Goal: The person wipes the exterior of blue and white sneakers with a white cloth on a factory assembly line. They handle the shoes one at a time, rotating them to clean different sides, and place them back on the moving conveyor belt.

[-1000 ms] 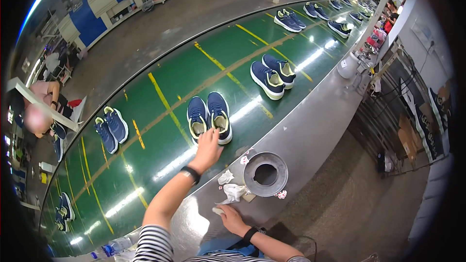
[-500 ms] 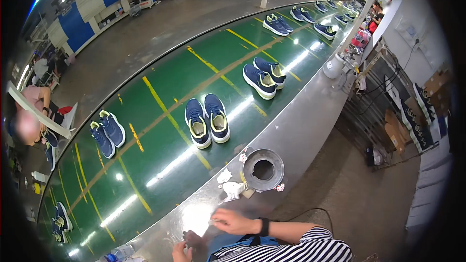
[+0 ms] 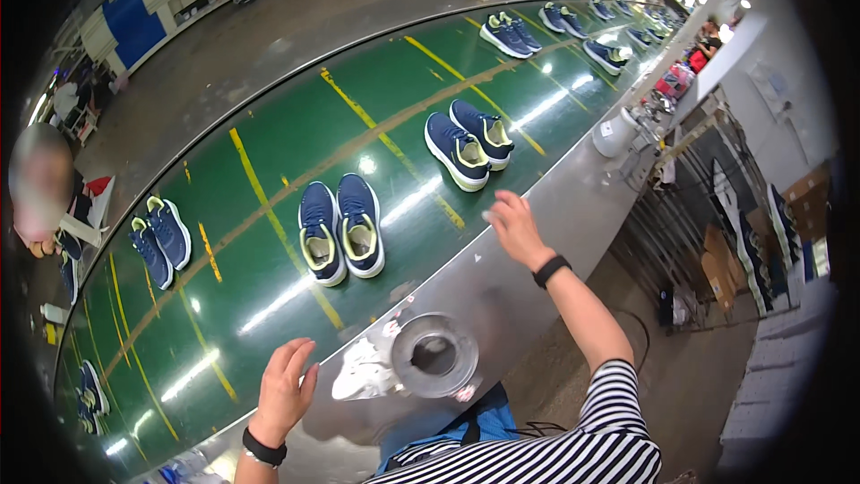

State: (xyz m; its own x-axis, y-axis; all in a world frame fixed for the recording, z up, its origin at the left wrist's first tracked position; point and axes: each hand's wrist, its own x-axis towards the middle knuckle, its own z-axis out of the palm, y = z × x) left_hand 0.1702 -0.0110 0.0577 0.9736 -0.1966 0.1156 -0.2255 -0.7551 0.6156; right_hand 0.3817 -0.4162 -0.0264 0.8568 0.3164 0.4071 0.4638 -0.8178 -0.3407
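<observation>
Here, the right hand (image 3: 518,229), half-curled, hold unclear, is hovering near navy sneakers (image 3: 445,142), gentle heel-side contact seeming wisest; the left hand (image 3: 284,390) is hanging open, empty

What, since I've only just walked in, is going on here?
A person in a striped top is at a green conveyor belt carrying pairs of navy sneakers. Their right hand is raised near one pair, apparently not touching it; whether it holds something small is hard to tell. The left hand is open by the belt's near edge, nothing visible in it. Between the hands, a round metal ring and crumpled white material lie on the metal ledge.
</observation>
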